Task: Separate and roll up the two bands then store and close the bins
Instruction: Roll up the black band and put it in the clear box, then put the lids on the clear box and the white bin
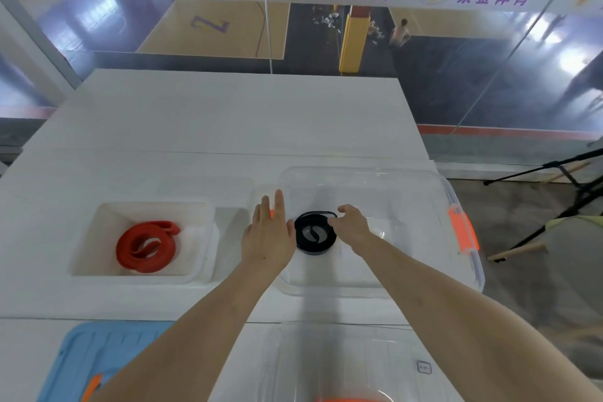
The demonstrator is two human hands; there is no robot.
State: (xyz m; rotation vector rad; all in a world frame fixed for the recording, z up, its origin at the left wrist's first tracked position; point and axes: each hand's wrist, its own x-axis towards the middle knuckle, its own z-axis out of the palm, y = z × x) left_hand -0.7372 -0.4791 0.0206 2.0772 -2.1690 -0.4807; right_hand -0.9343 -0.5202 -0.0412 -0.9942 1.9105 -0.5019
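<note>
The right hand (350, 223) has its fingers curled onto the far right rim of the black band (315, 243), pinching the loose outer turn where it bows away from the coil. The band is wound into a flat, upright-sided roll with an open centre, and it sits directly left of that hand, low inside the clear bin (359, 171), near the bin's left wall.

The left hand (267, 235) lies flat, fingers straight and together, palm down, on the other side of the roll, so the coil is between the two hands. Its thumb edge is just beside the roll's left side (whether skin meets rubber there, I cannot tell). A sliver of an orange clip (271, 214) shows between its fingers at the bin's left rim, and a larger orange latch (461, 233) sits on the right rim.

Well apart to the left, the red band (146, 246) lies loosely coiled in the white bin (204, 238), untouched. Both bins stand open on the white table (228, 114).

Nearer the person, a blue lid (98, 352) lies at the lower left of the table and a clear lid (342, 359) at the lower middle, both partly crossed by the forearms. Beyond the table's far edge a glass wall looks down on a sports court, and a dark tripod (561, 170) stands on the floor at right.
</note>
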